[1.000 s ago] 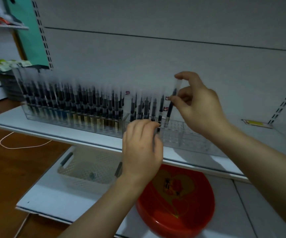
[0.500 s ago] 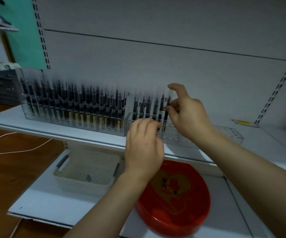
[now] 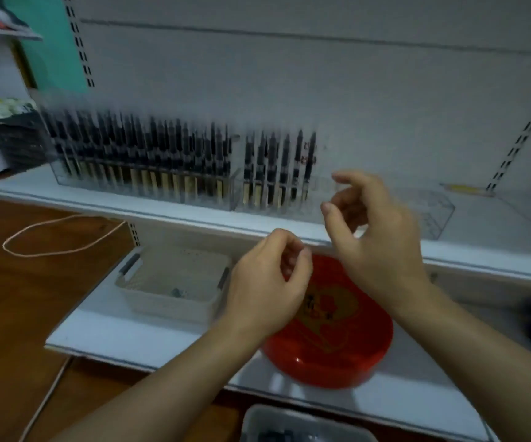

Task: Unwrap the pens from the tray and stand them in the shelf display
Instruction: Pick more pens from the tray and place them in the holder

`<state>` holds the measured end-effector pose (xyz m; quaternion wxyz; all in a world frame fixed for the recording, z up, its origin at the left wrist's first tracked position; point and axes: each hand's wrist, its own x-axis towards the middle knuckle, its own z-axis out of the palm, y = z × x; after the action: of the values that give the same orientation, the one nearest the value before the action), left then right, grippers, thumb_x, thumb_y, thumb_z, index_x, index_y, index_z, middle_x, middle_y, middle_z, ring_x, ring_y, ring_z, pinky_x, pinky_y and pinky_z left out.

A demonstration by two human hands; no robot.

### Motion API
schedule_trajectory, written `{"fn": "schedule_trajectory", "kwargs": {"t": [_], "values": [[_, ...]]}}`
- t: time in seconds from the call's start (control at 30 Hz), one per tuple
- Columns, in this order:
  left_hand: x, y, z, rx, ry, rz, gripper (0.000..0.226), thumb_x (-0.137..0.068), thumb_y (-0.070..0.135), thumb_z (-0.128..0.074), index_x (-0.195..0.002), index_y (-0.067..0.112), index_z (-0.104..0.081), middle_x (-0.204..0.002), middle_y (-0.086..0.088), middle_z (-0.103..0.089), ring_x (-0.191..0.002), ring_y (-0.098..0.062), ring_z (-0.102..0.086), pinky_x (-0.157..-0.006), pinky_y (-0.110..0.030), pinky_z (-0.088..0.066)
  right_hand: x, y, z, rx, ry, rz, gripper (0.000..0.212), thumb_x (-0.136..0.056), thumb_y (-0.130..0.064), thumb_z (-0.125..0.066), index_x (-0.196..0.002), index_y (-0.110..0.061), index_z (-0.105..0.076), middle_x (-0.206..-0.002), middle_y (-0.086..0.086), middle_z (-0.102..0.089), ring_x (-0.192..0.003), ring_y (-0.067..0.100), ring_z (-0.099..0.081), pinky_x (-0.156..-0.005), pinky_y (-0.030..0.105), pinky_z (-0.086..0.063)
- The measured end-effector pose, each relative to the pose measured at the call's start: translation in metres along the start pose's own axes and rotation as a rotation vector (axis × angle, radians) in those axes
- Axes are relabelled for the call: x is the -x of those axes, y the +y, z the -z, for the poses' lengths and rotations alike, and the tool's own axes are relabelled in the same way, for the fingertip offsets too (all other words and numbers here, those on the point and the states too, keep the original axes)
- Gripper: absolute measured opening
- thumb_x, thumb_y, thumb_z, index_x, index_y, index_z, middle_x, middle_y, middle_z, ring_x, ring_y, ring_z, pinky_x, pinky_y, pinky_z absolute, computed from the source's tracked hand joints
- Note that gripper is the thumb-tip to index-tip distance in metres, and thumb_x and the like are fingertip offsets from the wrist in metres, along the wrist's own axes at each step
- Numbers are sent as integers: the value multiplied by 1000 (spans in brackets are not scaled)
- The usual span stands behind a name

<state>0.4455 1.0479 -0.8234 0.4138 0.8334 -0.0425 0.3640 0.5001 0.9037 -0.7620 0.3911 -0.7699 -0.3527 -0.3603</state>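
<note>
From the head camera, the one view there is, the clear display rack (image 3: pixel 430 215) sits on the upper shelf (image 3: pixel 162 212), and I take it as the landmark. Its left section is packed with upright pens (image 3: pixel 140 151), and the next section along holds only a short row of them, the last standing at its right end (image 3: pixel 310 161). Right of that pen the rack's slots look bare through to its far end. So, as I judge it, well over half the display is filled, and a good stretch on the right remains.

The right hand (image 3: pixel 382 237) hovers just in front of the rack, near the last pen, thumb and forefinger apart and the other fingers loosely curled; it holds nothing that I can see. The left hand (image 3: pixel 267 288) is lower, below the shelf edge and over the red dish (image 3: pixel 337 352), with its fingertips drawn together. Whether it pinches a scrap of wrapper I cannot tell, as the frame is blurred.

Below the rack, on the lower shelf, a white basket (image 3: pixel 149 291) stands left of the red dish and looks nearly bare. At the bottom edge a grey tray (image 3: pixel 289 422) shows dark shapes inside, perhaps the wrapped pens still to do. The next step, I judge, is to fetch another from there.
</note>
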Motion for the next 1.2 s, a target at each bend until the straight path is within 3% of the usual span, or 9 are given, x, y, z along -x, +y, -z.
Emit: {"fn": "schedule_trajectory", "kwargs": {"t": [0.17, 0.3, 0.4, 0.57, 0.67, 0.87, 0.93, 1.07, 1.2], "values": [[71, -42, -22, -72, -270, 116, 11, -94, 36, -59, -87, 27, -57, -75, 10, -59, -70, -6, -58, -61, -27, -46, 118, 25, -9, 23, -250, -128, 27, -91, -22, -67, -117, -17, -65, -88, -15, -63, -76, -4, -54, -73, 0, -36], [139, -74, -40, -118, -669, 216, 14, -91, 39, -51, -91, 27, -59, -81, 8, -64, -76, -11, -60, -69, -39, -52, 214, 51, -18, 17, -651, -270, 27, -95, -26, -67, -122, -24, -64, -97, -10, -70, -85, 5, -63, -71, 20, -47], [184, -87, -45, -197, -926, 177, 14, -94, 31, -53, -98, 21, -61, -96, 1, -67, -88, -18, -62, -73, -30, -47, 274, 62, -26, 76, -867, -330, 25, -97, -32, -58, -120, -26, -65, -109, -8, -72, -97, 12, -67, -79, 29, -54], [237, -105, -55, -284, -1241, 256, 35, -95, 34, -55, -128, 22, -51, -123, -4, -58, -111, -24, -58, -88, -37, -50, 327, 68, -40, 119, -1247, -378, 31, -100, -36, -51, -128, -24, -56, -125, -2, -62, -115, 18, -56, -93, 35, -47], [250, -116, -60, -332, -1318, 275, 57, -95, 34, -58, -146, 25, -37, -139, -3, -51, -122, -24, -54, -96, -39, -50, 343, 75, -45, 137, -1324, -393, 35, -100, -37, -54, -132, -22, -54, -127, 1, -58, -117, 20, -53, -93, 33, -44], [257, -131, -68, -343, -1401, 278, 65, -93, 30, -62, -151, 28, -31, -146, -4, -50, -124, -25, -56, -97, -41, -52, 383, 80, -39, 159, -1462, -218, 31, -100, -31, -57, -127, -15, -60, -122, 6, -61, -111, 22, -60, -96, 34, -51], [256, -132, -71, -333, -1407, 272, 62, -93, 29, -62, -149, 28, -35, -143, -4, -52, -123, -24, -56, -96, -41, -52, 387, 79, -43, 230, -1438, -150, 27, -97, -28, -62, -119, -12, -64, -110, 8, -65, -101, 23, -65, -87, 33, -54], [252, -134, -70, -335, -1407, 250, 51, -94, 28, -61, -142, 24, -43, -137, -4, -56, -119, -24, -56, -95, -40, -51, 388, 77, -50, 231, -1313, -26, 27, -59, -32, -92, -74, -21, -72, -66, -5, -62, -54, 10, -61, -48, 21, -51], [249, -135, -67, -321, -1396, 279, 44, -95, 30, -61, -137, 21, -49, -133, -4, -58, -117, -23, -58, -95, -40, -51, 391, 79, -47, 262, -1290, 9, 27, -54, -27, -93, -69, -22, -71, -64, -6, -59, -51, 10, -58, -45, 22, -49]]}}
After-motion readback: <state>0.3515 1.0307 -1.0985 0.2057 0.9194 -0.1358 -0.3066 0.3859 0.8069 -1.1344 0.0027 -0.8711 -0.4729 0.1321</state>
